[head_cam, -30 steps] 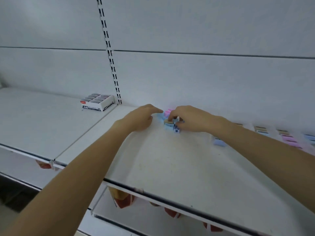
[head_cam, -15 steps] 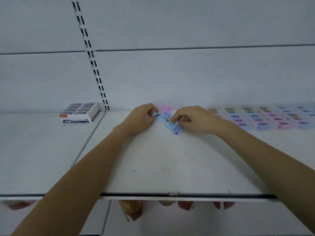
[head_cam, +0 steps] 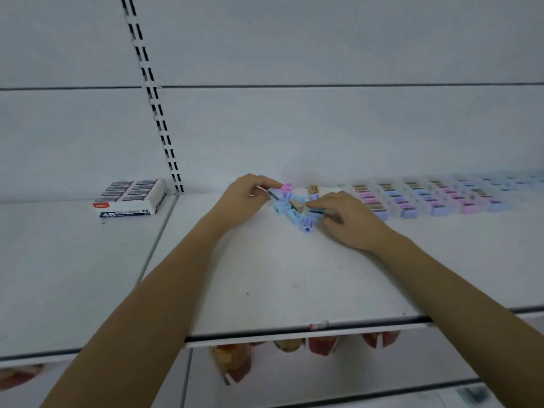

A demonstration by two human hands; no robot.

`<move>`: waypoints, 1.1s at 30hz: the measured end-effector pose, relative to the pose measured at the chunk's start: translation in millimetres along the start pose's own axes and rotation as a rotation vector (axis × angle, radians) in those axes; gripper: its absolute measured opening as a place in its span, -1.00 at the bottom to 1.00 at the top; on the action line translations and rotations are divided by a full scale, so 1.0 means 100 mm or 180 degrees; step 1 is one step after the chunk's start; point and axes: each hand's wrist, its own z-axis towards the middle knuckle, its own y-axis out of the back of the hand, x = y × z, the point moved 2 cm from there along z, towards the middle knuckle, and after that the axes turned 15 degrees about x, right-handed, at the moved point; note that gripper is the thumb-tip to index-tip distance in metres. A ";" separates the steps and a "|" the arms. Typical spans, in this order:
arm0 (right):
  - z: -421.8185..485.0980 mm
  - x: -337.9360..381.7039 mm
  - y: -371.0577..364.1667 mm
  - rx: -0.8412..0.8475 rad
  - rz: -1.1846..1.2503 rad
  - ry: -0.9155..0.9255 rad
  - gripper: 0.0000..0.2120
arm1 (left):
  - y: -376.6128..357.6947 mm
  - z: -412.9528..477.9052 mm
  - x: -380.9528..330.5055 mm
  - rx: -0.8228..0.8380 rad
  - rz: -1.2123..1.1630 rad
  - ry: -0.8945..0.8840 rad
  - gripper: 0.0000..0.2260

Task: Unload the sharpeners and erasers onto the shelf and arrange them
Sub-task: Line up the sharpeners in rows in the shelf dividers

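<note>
Setting: white shop shelf point(head_cam: 273, 278) against a pale back panel point(head_cam: 323, 128); a black-slotted upright point(head_cam: 156, 113) rises from the shelf's back edge, left of centre.
Left fingers point(head_cam: 265, 183): curled, with thumb and forefinger pinching a light blue sharpener point(head_cam: 275, 195) whose dark blade faces up.
Left hand point(head_cam: 247, 198): near the back edge, knuckles up, just left of the loose pile.
Right fingers point(head_cam: 323, 201): bent, forefinger and thumb pinching a small dark teal sharpener point(head_cam: 317, 212); it is blurred, so its detail cannot be told.
Right hand point(head_cam: 347, 219): just right of the pile, wrist angled toward the shelf's front right.
Loose pile point(head_cam: 290, 206): blue, pink and tan sharpeners jumbled and touching, between the two hands, close to the back edge.
Purple sharpener point(head_cam: 307, 224): at the pile's front end, its hole facing the front edge.
Tan sharpener point(head_cam: 314, 189): alone, hard against the back edge behind the right fingertips.
Sharpener rows point(head_cam: 426, 198): neat short columns of pink, blue, purple and tan pieces, running along the back edge toward the right end.
Eraser box point(head_cam: 129, 197): open white carton marked 4B and 24, grey-wrapped erasers showing. It sits on the neighbouring shelf section left of the upright, near its back edge.
Below: red and tan packets point(head_cam: 321, 346) under the shelf's front edge.
</note>
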 end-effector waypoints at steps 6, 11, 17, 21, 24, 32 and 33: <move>-0.01 -0.04 -0.01 -0.0145 0.0374 -0.0139 -0.68 | -0.04 0.01 0.00 0.0062 0.0007 0.0121 -0.73; -0.03 -0.02 0.00 -0.0491 0.0475 -0.0056 -0.62 | -0.07 -0.03 -0.10 0.0086 -0.0171 -0.0085 -0.80; -0.02 0.03 0.02 -0.0582 0.0538 0.0121 -0.73 | -0.13 -0.06 -0.17 -0.0116 -0.0055 -0.0179 -0.82; -0.03 0.11 0.12 -0.0887 0.1168 0.0028 -0.79 | -0.16 -0.06 -0.28 -0.0313 0.0090 -0.0157 -0.79; -0.13 0.12 0.24 -0.0958 0.1698 0.0150 -0.75 | -0.15 -0.01 -0.46 -0.0420 0.0257 -0.0163 -0.77; -0.95 -0.63 0.77 -0.1000 0.2419 0.0321 -0.82 | -0.68 0.42 -1.38 -0.0637 0.0417 -0.0412 -0.78; -1.10 -0.80 0.83 -0.0996 0.2300 0.0244 -0.80 | -0.83 0.50 -1.50 -0.0625 0.0420 -0.0468 -0.78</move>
